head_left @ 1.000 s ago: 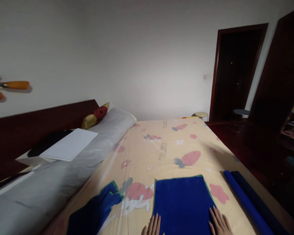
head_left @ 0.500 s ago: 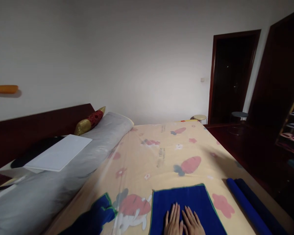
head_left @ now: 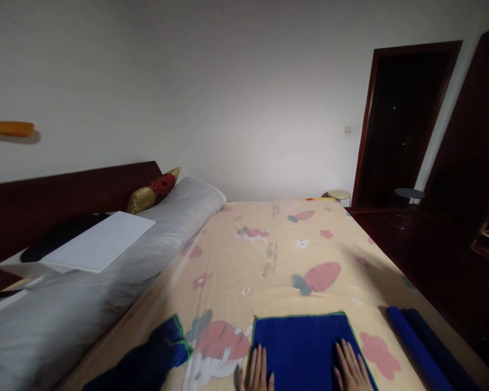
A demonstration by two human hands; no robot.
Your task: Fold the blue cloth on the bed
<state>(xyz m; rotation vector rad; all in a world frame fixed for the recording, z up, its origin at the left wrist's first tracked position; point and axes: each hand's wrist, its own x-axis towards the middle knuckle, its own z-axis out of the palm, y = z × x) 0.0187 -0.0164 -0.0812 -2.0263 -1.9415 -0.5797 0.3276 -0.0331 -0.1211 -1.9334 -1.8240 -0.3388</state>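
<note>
We press both flat, empty hands, left hand [head_left: 257, 371] and right hand [head_left: 350, 371], outward evenly on the blue cloth [head_left: 303, 347] at the bottom of the frame.

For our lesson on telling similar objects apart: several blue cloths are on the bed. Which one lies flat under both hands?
The flat blue cloth with green edging, under the left hand and right hand. The others are rolled up or crumpled.

Beyond the blue cloth [head_left: 303, 347] the bed [head_left: 277, 255] lies open and flat up to its far end. A crumpled dark cloth [head_left: 146, 364] crowds the left, two rolled cloths [head_left: 421, 353] line the right edge, and a grey bolster [head_left: 106, 282] walls the far left.
</note>
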